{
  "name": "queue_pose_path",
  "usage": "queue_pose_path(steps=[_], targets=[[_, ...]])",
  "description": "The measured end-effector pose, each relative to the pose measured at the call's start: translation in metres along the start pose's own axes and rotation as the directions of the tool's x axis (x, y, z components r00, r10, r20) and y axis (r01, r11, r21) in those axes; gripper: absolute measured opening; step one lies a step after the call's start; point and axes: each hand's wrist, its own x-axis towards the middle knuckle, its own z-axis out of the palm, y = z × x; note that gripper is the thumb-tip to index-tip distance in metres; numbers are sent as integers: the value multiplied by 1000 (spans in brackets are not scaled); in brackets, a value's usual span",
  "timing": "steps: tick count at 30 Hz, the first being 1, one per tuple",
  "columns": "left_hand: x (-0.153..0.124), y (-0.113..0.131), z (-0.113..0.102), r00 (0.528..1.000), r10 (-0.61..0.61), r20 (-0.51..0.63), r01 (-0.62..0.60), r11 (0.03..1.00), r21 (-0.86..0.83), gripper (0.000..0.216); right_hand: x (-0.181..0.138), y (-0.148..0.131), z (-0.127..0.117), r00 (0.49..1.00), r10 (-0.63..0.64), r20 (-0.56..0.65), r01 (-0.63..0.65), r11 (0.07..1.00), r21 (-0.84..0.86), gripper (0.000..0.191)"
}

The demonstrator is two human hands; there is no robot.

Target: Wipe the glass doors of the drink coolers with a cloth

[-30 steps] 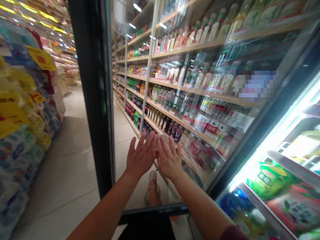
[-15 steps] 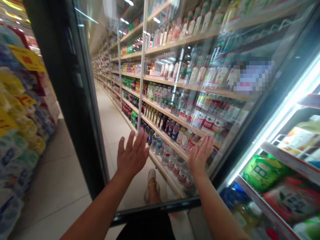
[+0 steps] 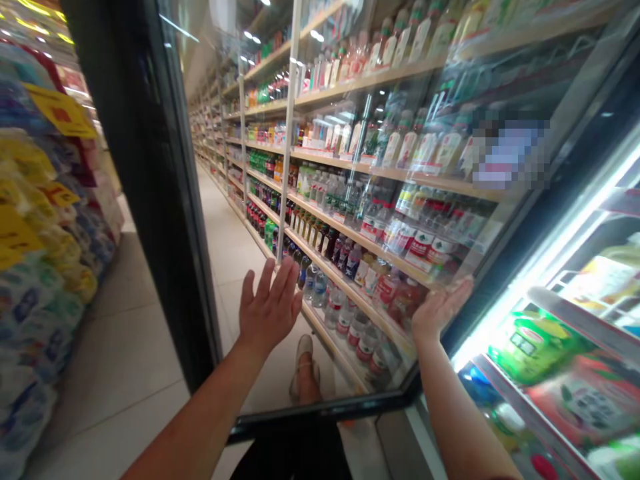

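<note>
My left hand (image 3: 269, 307) is open, fingers spread flat against the inside of a glass cooler door (image 3: 320, 200) that stands swung out in front of me. My right hand (image 3: 440, 308) is open too, palm and fingers lying on the glass near the door's hinge-side edge. The door's black frame (image 3: 150, 200) runs down on the left and along the bottom. Reflections of drink shelves and bottles cover the glass.
The lit cooler interior (image 3: 560, 347) with green and red packs on wire shelves lies at the right. Stacked yellow and blue packages (image 3: 45, 253) line the left. A tiled aisle floor (image 3: 140, 360) runs ahead. My foot's reflection (image 3: 303, 373) shows low in the glass.
My right hand slid right across the glass, away from the left hand, to the door's hinge-side edge. The left hand stayed near the same spot. The door swung somewhat.
</note>
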Motion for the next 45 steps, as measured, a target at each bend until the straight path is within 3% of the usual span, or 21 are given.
queue_pose_path(steps=[2,4,8,10,12,16,19,24,28,31,35,37,39,41,45], targets=[[0,0,0,1000,0,0,0,1000,2,72,-7,-3,-1,1000,21,-18,-21,1000,6,63],[-1,1,0,1000,-2,4,2,1000,5,72,12,-19,2,999,19,-27,-19,1000,17,64],[-3,1,1,1000,-9,15,9,1000,5,70,53,-85,11,993,-94,65,91,994,52,63],[-4,0,2,1000,-9,21,9,1000,5,69,39,-116,14,975,-189,114,185,982,47,62],[-4,-1,3,1000,-9,22,9,1000,6,68,4,-133,13,939,-308,153,307,951,34,64],[-3,-2,3,1000,8,1,-8,1000,-3,68,-58,-138,8,850,-476,226,478,877,51,70],[-2,-2,3,1000,8,-10,-9,1000,-21,68,-44,-155,10,842,-485,238,482,873,74,70],[-3,-1,3,1000,-9,-12,9,999,-32,70,11,-215,21,855,-475,210,458,880,126,68],[-7,-9,0,995,26,-96,-41,986,-159,67,-26,-236,23,805,-540,246,513,841,168,73],[-10,-15,-5,987,39,-159,-89,942,-323,63,-67,-239,16,705,-609,364,548,793,267,76],[-5,-11,-12,996,90,-25,-92,894,-439,61,-67,-229,1,592,-656,469,523,755,396,72],[-5,-2,-16,997,56,50,-34,932,-362,62,-51,-207,-3,645,-632,430,518,775,363,69],[-8,10,-20,997,1,81,19,969,-248,64,-40,-174,-2,774,-529,348,482,849,216,67],[-13,20,-22,996,-51,76,64,981,-182,61,-37,-139,3,848,-460,262,460,886,68,67],[1,11,-26,987,-154,-55,148,984,-100,50,-49,-99,13,831,-501,244,520,854,-17,69]])
